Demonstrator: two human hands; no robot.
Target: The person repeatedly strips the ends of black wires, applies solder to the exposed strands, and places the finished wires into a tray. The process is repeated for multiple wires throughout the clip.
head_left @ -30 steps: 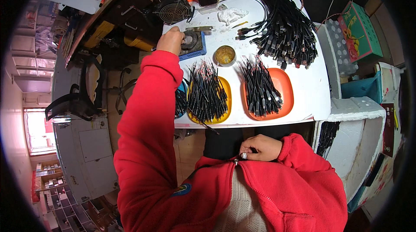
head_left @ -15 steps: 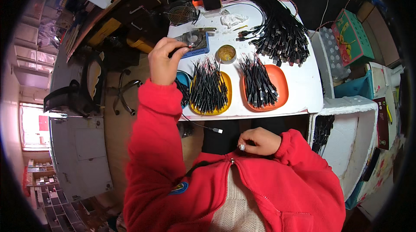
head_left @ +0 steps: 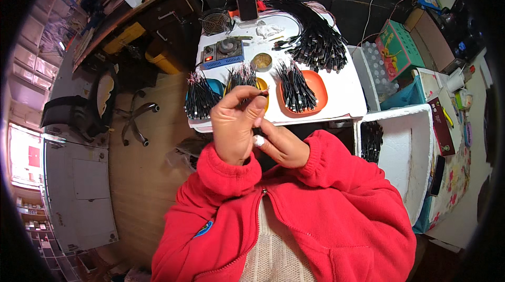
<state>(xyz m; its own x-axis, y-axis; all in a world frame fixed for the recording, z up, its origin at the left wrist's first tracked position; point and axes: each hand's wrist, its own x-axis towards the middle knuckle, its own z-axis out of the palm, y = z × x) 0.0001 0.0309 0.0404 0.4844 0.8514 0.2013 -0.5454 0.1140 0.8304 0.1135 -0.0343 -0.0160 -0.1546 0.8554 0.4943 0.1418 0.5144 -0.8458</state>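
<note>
My left hand [head_left: 236, 124] is raised in front of the table edge. Its thumb and forefinger pinch a thin black cable [head_left: 264, 92], with bare wire ends poking up past the fingertips. My right hand [head_left: 285, 145] is closed beside the left palm; something white covers one fingertip, and whatever its fingers grip is hidden. Just beyond the hands, short black cables with stripped ends lie in bundles on a blue tray [head_left: 216, 86], a yellow tray [head_left: 264, 104] partly covered by my left hand, and an orange tray [head_left: 319, 92].
Behind the trays stand a blue heated box [head_left: 223, 60] with a lit red switch and a round tin [head_left: 269, 64] of brownish stuff. A big heap of black cables [head_left: 321, 48], a phone [head_left: 246, 2] and a small fan [head_left: 215, 22] sit farther back. Right: a white foam box [head_left: 402, 166].
My left hand has come back from the blue box toward my body, bringing the cable. My right hand has risen from my lap to meet it. The view has shifted slightly.
</note>
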